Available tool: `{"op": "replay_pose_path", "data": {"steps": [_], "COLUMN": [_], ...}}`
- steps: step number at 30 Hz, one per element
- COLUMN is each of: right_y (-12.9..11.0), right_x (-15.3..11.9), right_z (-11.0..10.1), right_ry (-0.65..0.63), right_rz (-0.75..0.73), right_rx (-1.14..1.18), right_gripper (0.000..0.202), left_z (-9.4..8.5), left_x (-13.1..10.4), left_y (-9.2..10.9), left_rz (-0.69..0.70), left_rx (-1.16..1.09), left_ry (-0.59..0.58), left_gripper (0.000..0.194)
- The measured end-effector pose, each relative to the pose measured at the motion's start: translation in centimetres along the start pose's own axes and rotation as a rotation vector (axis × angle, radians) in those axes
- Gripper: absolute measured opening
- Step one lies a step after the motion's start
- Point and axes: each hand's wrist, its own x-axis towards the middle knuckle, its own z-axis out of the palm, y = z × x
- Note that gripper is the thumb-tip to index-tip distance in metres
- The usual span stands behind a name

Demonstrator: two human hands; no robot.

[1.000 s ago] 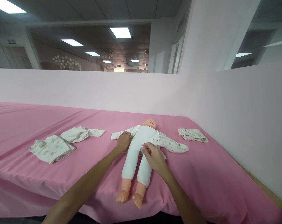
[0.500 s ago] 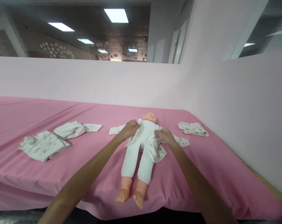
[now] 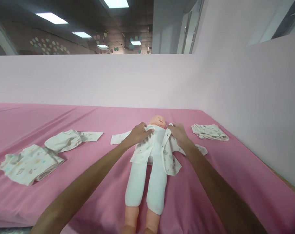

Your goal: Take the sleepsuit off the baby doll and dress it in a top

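A baby doll (image 3: 158,121) with a white cloth body lies on its back, head away from me. Around its torso is a printed white baby shirt (image 3: 144,148), its front parted down the middle. My left hand (image 3: 139,133) is at the left front panel near the doll's shoulder, fingers closed on the cloth and thumb lying along it. Near the collar on the other side, my right hand (image 3: 178,132) pinches the edge of the right panel, which hangs beside the doll's hip. The shirt's sleeves stretch out to both sides, partly hidden by my arms.
Folded printed baby clothes (image 3: 32,164) lie at the left, beside a bunched white garment (image 3: 64,141). Another folded printed garment (image 3: 209,132) rests at the right. A pink sheet (image 3: 89,182) covers the padded surface, bounded by a white wall (image 3: 101,81) behind and at the right.
The left panel now lies over the doll's chest. My right hand has moved up toward the collar, raising the right panel's edge. The camera view has shifted, cutting off the doll's feet.
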Motion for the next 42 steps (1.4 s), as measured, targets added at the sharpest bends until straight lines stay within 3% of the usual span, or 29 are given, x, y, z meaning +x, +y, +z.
{"op": "replay_pose_path", "data": {"steps": [3,6,13,20,28,31,36,42], "right_y": [-1.4,-1.8,-0.5,-0.9,-2.4,-2.3,-1.7,-1.4], "right_x": [1.1,0.6,-1.1,-1.1,-0.9,-1.0,-1.7,-3.2], "right_z": [1.4,3.0,4.2,4.2,4.4,4.5,4.6,5.1], "right_ry": [0.071,0.062,0.124,0.208,0.137,0.099,0.143,0.163], "right_rz": [-0.109,-0.209,-0.31,-0.28,-0.247,-0.263,-0.306,-0.46], "right_rx": [-0.025,-0.071,-0.111,-0.068,-0.036,-0.033,-0.062,-0.137], "right_gripper": [0.022,0.017,0.015,0.024,0.025,0.024,0.026,0.032], "left_z": [0.9,1.7,2.2,2.8,3.8,3.9,4.2,4.4], "left_x": [2.8,4.4,5.3,6.7,6.1,5.8,5.7,5.4], "left_y": [-0.1,0.0,-0.1,-1.6,-2.6,-2.4,-1.8,-1.8], "left_rz": [-0.003,0.036,0.185,0.303,0.337,0.36,0.373,0.314], "left_rx": [0.177,0.282,0.437,0.416,0.364,0.436,0.566,0.337], "left_ry": [0.074,0.09,0.098,0.149,0.223,0.206,0.167,0.162], "left_gripper": [0.053,0.045,0.03,0.029,0.03,0.031,0.028,0.021]}}
